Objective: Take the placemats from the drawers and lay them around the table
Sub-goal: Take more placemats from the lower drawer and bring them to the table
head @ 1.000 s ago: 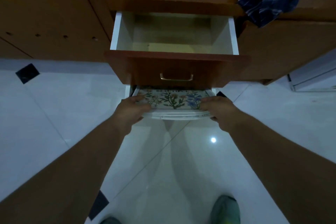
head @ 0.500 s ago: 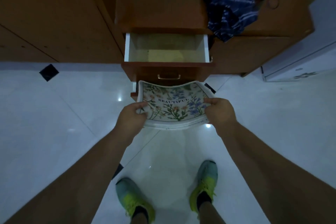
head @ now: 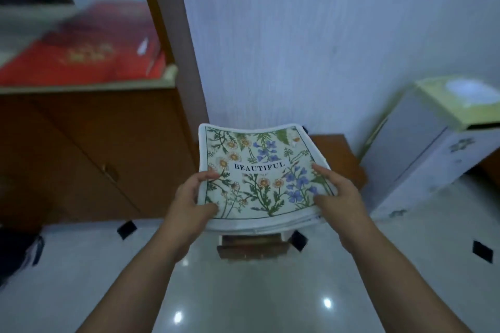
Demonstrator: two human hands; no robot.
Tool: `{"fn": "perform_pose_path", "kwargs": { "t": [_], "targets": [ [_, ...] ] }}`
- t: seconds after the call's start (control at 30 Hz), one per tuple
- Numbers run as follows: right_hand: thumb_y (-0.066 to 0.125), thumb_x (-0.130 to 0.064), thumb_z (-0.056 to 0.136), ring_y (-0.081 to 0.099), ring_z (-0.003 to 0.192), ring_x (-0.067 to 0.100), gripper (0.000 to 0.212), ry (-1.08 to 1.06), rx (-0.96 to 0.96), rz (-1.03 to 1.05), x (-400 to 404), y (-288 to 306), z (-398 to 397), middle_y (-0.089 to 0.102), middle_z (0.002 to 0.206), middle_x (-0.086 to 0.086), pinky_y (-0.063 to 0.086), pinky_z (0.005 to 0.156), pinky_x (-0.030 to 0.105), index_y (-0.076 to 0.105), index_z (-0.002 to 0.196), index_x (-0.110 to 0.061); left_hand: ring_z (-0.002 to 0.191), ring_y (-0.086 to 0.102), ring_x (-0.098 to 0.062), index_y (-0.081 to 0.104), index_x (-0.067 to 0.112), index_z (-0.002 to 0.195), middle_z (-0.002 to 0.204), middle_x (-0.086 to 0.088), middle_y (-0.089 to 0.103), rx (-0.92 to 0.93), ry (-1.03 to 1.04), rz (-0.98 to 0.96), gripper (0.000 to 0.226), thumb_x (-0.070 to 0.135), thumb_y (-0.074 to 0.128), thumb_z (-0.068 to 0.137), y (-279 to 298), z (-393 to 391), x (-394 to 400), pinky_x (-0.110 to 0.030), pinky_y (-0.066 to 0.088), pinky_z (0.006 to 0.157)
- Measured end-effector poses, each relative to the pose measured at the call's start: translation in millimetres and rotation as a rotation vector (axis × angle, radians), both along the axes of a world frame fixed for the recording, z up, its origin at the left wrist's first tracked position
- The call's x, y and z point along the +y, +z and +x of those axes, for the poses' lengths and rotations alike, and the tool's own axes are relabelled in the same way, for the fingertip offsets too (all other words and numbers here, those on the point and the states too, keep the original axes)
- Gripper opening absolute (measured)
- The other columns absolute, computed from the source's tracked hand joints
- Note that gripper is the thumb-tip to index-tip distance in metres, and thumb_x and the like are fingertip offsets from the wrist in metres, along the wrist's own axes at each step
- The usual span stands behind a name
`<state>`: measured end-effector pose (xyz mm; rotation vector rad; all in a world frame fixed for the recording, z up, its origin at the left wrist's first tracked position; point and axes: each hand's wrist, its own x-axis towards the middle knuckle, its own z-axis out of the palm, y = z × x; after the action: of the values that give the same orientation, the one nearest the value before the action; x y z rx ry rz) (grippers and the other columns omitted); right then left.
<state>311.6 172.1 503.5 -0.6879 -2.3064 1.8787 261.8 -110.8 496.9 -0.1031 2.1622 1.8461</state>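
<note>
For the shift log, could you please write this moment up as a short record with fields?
held item: stack of placemats, floral print, the word BEAUTIFUL on the top one
left hand: grips the stack's left edge, thumb on top
right hand: grips the right edge, thumb on top
stack shape: sags in the middle, side edges raised
below the stack: open drawer partly in view
left of view: wooden cabinet, red box on its shelf
table: not in view
task stage: placemats out, none laid yet

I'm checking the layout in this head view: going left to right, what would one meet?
Red box → left hand → placemats → right hand → white cabinet.
</note>
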Motion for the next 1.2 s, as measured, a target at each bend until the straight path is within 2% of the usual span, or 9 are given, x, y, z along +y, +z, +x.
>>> {"fn": "perform_pose_path", "kwargs": {
  "t": [0.13,0.23,0.3,0.4,0.53,0.8,0.9,1.0,1.2],
  "targets": [
    [0.065,0.017,0.082,0.075,0.088,0.013,0.07,0.044,0.225,-0.051,2,113,18,0.074,0.103,-0.015,0.063,0.073,0.04,0.067,0.123,-0.04,0.108,0.071,-0.027,0.064,0.035,0.113,0.133,-0.008,0.061,0.211,-0.043,0.068,0.065,-0.021,0.06,0.081,130,11,-9,-0.046,0.063,0.077],
    [0.072,0.017,0.076,0.073,0.102,0.025,0.072,0.187,0.301,-0.126,22,174,34,0.072,0.119,-0.001,0.06,0.085,0.049,0.068,0.12,-0.04,0.104,0.073,-0.028,0.064,0.035,0.122,0.122,-0.002,0.071,0.308,-0.082,0.155,0.065,-0.017,0.065,0.082,202,29,-23,-0.048,0.063,0.079],
    [0.073,0.012,0.077,0.071,0.105,0.032,0.071,0.312,0.278,-0.241,34,202,35,0.072,0.122,0.002,0.055,0.093,0.053,0.066,0.125,-0.039,0.102,0.075,-0.03,0.062,0.042,0.131,0.117,0.003,0.075,0.241,-0.113,0.31,0.063,-0.004,0.065,0.087,229,33,-26,-0.047,0.063,0.077],
    [0.072,-0.001,0.086,0.073,0.099,0.034,0.055,0.317,0.211,-0.228,33,216,17,0.073,0.118,0.009,0.058,0.086,0.055,0.067,0.124,-0.04,0.099,0.075,-0.03,0.063,0.041,0.132,0.124,-0.004,0.071,0.192,-0.077,0.241,0.054,0.001,0.062,0.095,232,25,-7,-0.051,0.062,0.08],
    [0.075,-0.014,0.086,0.072,0.101,0.019,0.048,0.304,0.242,0.176,22,203,-9,0.066,0.125,-0.007,0.061,0.084,0.044,0.068,0.112,-0.054,0.089,0.077,-0.021,0.069,0.043,0.121,0.122,0.002,0.068,0.276,0.012,0.096,0.056,-0.005,0.059,0.096,220,26,19,-0.049,0.063,0.076],
    [0.074,0.014,0.076,0.074,0.097,0.033,0.053,0.519,0.308,-0.172,53,209,-27,0.07,0.119,0.014,0.061,0.079,0.051,0.075,0.109,-0.027,0.105,0.071,-0.043,0.069,0.042,0.124,0.128,-0.01,0.069,0.272,0.138,0.346,0.057,-0.004,0.061,0.092,230,45,24,-0.069,0.052,0.09],
    [0.083,-0.004,0.074,0.072,0.102,0.033,0.048,0.588,0.333,-0.137,53,209,-36,0.071,0.12,0.01,0.06,0.083,0.052,0.073,0.113,-0.03,0.105,0.072,-0.039,0.068,0.045,0.125,0.127,-0.005,0.07,0.288,0.193,0.379,0.054,0.001,0.062,0.093,231,60,27,-0.062,0.057,0.085],
    [0.085,-0.023,0.077,0.069,0.11,0.026,0.046,0.654,0.354,-0.019,37,199,-45,0.066,0.127,-0.001,0.059,0.088,0.049,0.07,0.116,-0.041,0.1,0.075,-0.028,0.069,0.047,0.122,0.129,0.003,0.067,0.354,0.328,0.246,0.05,0.008,0.067,0.092,223,81,26,-0.052,0.062,0.077],
    [0.08,-0.026,0.084,0.067,0.11,0.014,0.05,0.848,0.415,0.201,-31,189,-49,0.063,0.128,-0.011,0.057,0.094,0.043,0.064,0.119,-0.056,0.091,0.077,-0.014,0.07,0.049,0.12,0.129,0.015,0.065,0.378,0.619,0.042,0.045,0.015,0.073,0.091,204,140,-16,-0.037,0.064,0.07]
  ]
}}
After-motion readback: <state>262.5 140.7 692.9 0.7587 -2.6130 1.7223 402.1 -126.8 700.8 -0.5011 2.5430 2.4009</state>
